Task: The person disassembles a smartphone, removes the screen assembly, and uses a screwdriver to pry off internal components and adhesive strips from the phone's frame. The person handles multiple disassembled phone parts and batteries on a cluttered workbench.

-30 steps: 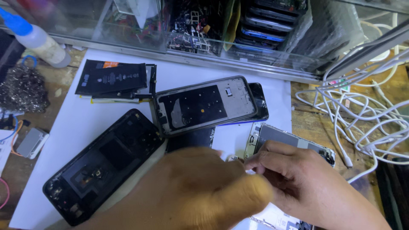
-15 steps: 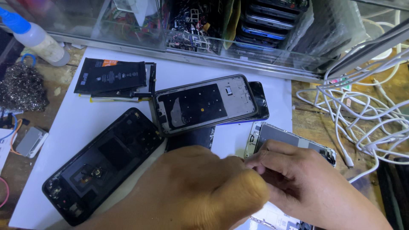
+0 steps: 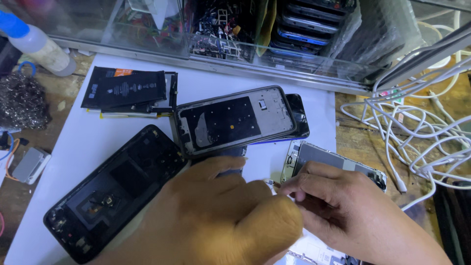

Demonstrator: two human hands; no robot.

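At desk's front edge your left hand (image 3: 221,221) and right hand (image 3: 348,216) meet, fingertips pinched on a tiny part (image 3: 271,183); phones lie opened, none reassembled yet

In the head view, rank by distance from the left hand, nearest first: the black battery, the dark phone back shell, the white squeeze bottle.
From the left hand:
1. Dark phone back shell, just left of the hand on the white mat.
2. Black battery, farther up the mat, upper left.
3. White squeeze bottle, far top-left corner, off the mat.
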